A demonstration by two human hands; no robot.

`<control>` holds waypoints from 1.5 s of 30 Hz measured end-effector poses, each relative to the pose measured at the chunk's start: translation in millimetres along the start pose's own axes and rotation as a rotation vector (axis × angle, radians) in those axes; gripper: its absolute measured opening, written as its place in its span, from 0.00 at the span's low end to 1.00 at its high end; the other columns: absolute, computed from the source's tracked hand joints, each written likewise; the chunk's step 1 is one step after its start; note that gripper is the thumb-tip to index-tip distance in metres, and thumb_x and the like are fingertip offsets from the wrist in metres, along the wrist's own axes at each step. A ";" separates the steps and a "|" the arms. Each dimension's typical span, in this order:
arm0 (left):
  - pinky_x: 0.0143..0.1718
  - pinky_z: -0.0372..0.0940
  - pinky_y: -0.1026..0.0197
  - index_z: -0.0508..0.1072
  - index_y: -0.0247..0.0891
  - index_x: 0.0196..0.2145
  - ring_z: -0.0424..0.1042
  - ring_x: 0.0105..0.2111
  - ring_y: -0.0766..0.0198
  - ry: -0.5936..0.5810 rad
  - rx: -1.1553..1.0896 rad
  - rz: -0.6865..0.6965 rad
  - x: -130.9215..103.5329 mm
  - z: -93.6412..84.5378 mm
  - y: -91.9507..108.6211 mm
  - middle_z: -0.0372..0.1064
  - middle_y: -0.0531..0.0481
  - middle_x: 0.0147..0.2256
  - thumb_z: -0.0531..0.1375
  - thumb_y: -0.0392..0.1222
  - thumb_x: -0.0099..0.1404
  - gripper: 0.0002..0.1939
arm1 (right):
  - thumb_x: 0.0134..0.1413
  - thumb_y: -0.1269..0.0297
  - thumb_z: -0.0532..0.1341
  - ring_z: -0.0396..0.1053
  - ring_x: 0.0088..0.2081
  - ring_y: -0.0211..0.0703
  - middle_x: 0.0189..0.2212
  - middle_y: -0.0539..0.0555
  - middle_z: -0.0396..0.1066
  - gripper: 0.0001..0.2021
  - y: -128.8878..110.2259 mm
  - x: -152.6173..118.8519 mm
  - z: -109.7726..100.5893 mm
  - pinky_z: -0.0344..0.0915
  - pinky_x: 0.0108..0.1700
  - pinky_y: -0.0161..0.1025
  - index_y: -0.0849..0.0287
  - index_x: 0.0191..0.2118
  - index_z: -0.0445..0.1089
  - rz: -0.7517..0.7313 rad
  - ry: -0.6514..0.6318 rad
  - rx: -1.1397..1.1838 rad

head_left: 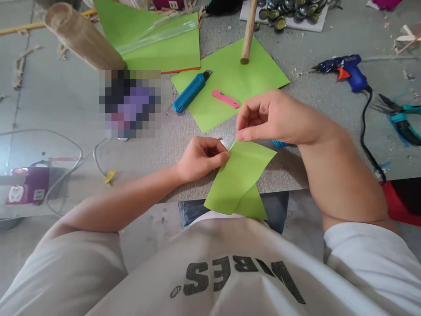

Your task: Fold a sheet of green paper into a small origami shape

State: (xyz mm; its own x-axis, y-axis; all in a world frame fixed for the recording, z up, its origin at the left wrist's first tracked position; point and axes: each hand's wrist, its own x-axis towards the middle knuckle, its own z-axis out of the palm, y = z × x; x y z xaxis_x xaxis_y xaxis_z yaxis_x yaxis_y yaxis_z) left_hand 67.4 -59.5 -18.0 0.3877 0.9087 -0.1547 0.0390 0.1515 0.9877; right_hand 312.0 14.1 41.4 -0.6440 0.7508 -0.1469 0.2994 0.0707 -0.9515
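A folded piece of green paper (240, 175) hangs over the near table edge, pinched at its upper left edge by my left hand (204, 159). My right hand (259, 118) is closed on the paper's top corner, thumb against fingertips. Beyond my hands, a green sheet (243, 83) lies flat on the table. On it rest a small pink cutter (225, 99) and part of a blue utility knife (190, 92), its blade end pointing away. A blue round object, mostly hidden, shows beneath my right wrist.
A wooden cylinder (83, 37) stands at the left behind a blurred patch. More green sheets (158, 52), a wooden stick (249, 33) and bottle caps (280, 23) are at the back. To the right lie a blue glue gun (353, 72) with its cord and pliers (399, 116).
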 end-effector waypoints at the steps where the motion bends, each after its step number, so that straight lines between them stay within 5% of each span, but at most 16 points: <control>1: 0.25 0.66 0.66 0.82 0.37 0.26 0.71 0.24 0.68 0.004 0.016 0.009 -0.3 0.7 -0.2 0.77 0.51 0.24 0.76 0.45 0.59 0.11 | 0.55 0.52 0.87 0.71 0.34 0.41 0.30 0.50 0.80 0.19 1.9 1.4 1.8 0.66 0.36 0.41 0.54 0.31 0.80 0.017 -0.001 -0.039; 7: 0.26 0.65 0.64 0.80 0.38 0.26 0.70 0.25 0.67 0.039 0.010 0.028 0.1 3.7 -3.5 0.76 0.51 0.24 0.72 0.46 0.58 0.10 | 0.57 0.57 0.86 0.63 0.29 0.38 0.24 0.48 0.74 0.20 4.2 5.0 15.4 0.59 0.33 0.43 0.54 0.26 0.77 0.041 0.054 -0.150; 20: 0.28 0.64 0.63 0.75 0.39 0.28 0.70 0.27 0.66 0.139 0.002 0.033 0.7 6.0 -7.2 0.74 0.52 0.27 0.71 0.51 0.61 0.14 | 0.58 0.58 0.82 0.62 0.29 0.37 0.24 0.46 0.70 0.16 12.0 7.2 37.8 0.55 0.30 0.40 0.57 0.27 0.78 0.131 0.097 -0.103; 37: 0.27 0.62 0.64 0.75 0.41 0.29 0.66 0.25 0.68 0.098 -0.013 0.062 2.3 4.1 -5.3 0.71 0.55 0.25 0.72 0.49 0.62 0.13 | 0.56 0.43 0.83 0.68 0.32 0.41 0.29 0.51 0.79 0.22 11.5 8.3 32.6 0.66 0.35 0.41 0.57 0.31 0.82 0.068 0.092 -0.065; 45: 0.27 0.63 0.65 0.74 0.41 0.30 0.67 0.26 0.67 0.082 -0.014 0.101 3.4 2.4 -10.2 0.73 0.54 0.27 0.74 0.52 0.65 0.17 | 0.56 0.53 0.81 0.74 0.34 0.44 0.31 0.52 0.82 0.13 4.8 2.6 34.3 0.69 0.35 0.42 0.54 0.31 0.83 0.041 0.209 -0.069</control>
State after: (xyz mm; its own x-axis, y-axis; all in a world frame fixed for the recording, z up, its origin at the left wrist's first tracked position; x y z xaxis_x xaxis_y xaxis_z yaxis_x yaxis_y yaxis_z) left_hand 70.6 -58.8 -28.5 0.3125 0.9483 -0.0560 -0.0100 0.0623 0.9980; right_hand 287.6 -6.1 27.2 -0.4725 0.8733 -0.1190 0.3742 0.0765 -0.9242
